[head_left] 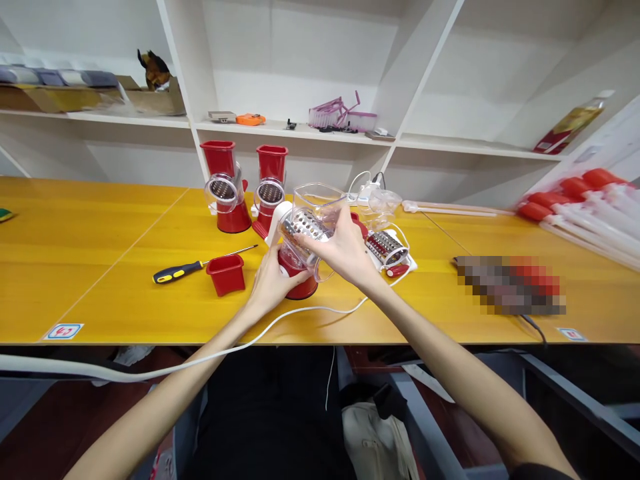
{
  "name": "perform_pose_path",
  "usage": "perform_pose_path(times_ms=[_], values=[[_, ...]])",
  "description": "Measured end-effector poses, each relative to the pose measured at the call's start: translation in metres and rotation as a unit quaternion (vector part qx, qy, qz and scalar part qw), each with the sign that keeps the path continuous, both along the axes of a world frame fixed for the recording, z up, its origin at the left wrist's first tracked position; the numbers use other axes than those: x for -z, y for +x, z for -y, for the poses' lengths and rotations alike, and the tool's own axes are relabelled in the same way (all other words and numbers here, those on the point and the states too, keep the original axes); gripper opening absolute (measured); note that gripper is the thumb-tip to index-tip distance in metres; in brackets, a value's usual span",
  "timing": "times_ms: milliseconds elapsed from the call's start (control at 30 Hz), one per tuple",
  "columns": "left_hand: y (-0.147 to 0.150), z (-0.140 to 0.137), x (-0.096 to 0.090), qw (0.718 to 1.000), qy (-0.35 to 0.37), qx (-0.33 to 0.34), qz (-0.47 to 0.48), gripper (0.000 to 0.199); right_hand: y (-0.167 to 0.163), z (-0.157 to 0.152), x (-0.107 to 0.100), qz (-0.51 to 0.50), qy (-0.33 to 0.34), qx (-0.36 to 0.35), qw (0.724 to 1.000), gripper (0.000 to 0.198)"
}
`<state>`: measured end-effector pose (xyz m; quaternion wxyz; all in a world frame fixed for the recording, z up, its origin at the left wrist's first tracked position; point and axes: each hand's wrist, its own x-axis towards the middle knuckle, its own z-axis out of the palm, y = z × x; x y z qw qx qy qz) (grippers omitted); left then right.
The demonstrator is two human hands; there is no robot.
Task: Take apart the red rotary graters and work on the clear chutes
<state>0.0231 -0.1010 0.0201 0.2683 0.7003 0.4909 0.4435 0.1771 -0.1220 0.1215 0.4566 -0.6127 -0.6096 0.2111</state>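
Note:
My left hand (270, 281) is wrapped round the red base (303, 288) of a rotary grater at the middle of the table. My right hand (345, 248) grips the clear plastic housing (317, 193) of that grater, thumb across its front. Inside the housing sits a metal grating drum (306, 225) with round holes. Left of my left hand stands a small red plastic cup (226, 275), and a black-and-yellow screwdriver (177, 273) lies beside it. Close to my right hand lie a loose grater drum (386, 248) and a small red-handled part (397, 271).
Two assembled red rotary graters (233, 217) (271, 163) stand at the back. A white cable (320, 308) crosses in front of my hands. Behind it are a power strip (370, 192) and clear plastic parts (383, 207). A blurred object (510, 285) and red-capped white tubes (590, 207) lie right.

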Motion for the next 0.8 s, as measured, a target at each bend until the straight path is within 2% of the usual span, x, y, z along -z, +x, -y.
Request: perform_pose_path(times_ms=[167,433,500,667,800], values=[[-0.001,-0.003,-0.001,1.0,0.007,0.009,0.003,0.075,0.0,-0.002,0.003,0.013,0.008,0.009,1.0,0.083],[0.0,-0.002,0.001,1.0,0.001,0.01,0.029,0.066,0.002,-0.001,-0.003,0.03,0.003,0.022,0.999,0.081],[-0.001,-0.002,0.001,0.999,0.0,0.008,0.034,0.07,0.008,-0.006,-0.003,0.026,0.004,-0.004,1.0,0.079],[-0.009,-0.007,-0.002,0.998,-0.007,0.051,0.035,0.071,0.029,-0.023,-0.003,-0.019,0.019,-0.158,0.987,0.084],[-0.017,-0.013,-0.004,0.994,-0.016,0.1,0.032,0.076,0.038,-0.024,-0.01,-0.033,-0.008,-0.17,0.985,0.088]])
